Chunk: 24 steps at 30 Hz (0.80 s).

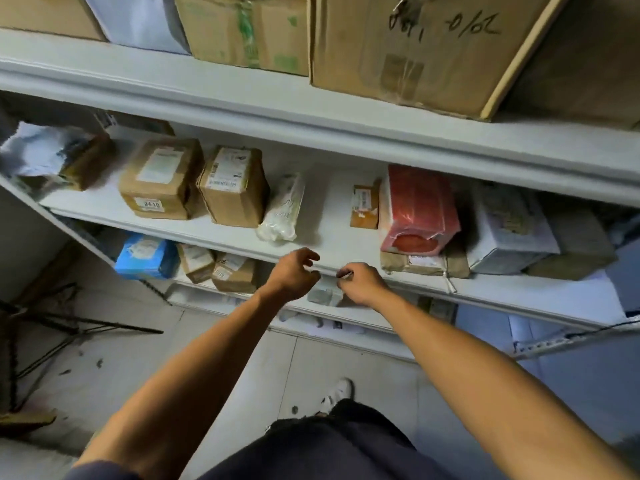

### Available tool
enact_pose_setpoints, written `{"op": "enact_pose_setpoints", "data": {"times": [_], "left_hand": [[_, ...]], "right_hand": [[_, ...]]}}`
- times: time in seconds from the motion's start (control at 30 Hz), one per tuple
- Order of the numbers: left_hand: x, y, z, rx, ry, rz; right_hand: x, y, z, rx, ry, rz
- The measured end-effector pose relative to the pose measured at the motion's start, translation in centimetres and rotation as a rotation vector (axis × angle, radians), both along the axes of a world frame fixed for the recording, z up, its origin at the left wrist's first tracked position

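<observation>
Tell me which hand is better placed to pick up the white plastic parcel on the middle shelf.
Probably the left hand: it hovers empty just before the white plastic parcel, while the right hand pinches a small item.

item: small thin object, dark with a pale glint, too small to identify | state: pinched at the fingers' tips of the right hand | pose: roughly level, pointing left | place: at the near lip of the middle shelf, mid-scene, nearer than the white bag parcel and red packet
</observation>
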<state>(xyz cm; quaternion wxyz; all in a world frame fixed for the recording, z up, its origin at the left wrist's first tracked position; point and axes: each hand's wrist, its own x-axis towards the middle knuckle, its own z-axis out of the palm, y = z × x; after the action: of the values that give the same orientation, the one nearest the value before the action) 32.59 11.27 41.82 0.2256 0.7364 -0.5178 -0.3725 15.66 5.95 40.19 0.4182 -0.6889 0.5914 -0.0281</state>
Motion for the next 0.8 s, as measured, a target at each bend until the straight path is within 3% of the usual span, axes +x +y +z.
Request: {"op": "enact_pose_setpoints", "data": {"times": [0.3, 0.57, 0.67, 0.73, 0.8], "left_hand": [[-0.7, -13.3, -2.7, -0.042, 0.126, -0.033], [-2.2, -22.6, -6.4, -0.209, -0.113, -0.416], [-1.9, -23.8, -7.4, -0.154, -0.093, -0.33], [-1.9, -22.7, -6.3, -0.059, 0.005, -0.309], [-1.2, -20.2, -5.1, -0.009, 0.268, -0.207]], "right_hand": [[-2.5, -6.5, -2.7, 0.078, -0.126, -0.098], [-2.9, -7.8, -3.8, 0.048, -0.251, -0.176], [-3.1, -7.6, -4.1, 0.022, -0.28, -0.208], [-3.3, -7.2, -4.4, 0.014, -0.267, -0.245], [-3.0, -6.6, -4.5, 0.038, -0.291, -0.311]]}}
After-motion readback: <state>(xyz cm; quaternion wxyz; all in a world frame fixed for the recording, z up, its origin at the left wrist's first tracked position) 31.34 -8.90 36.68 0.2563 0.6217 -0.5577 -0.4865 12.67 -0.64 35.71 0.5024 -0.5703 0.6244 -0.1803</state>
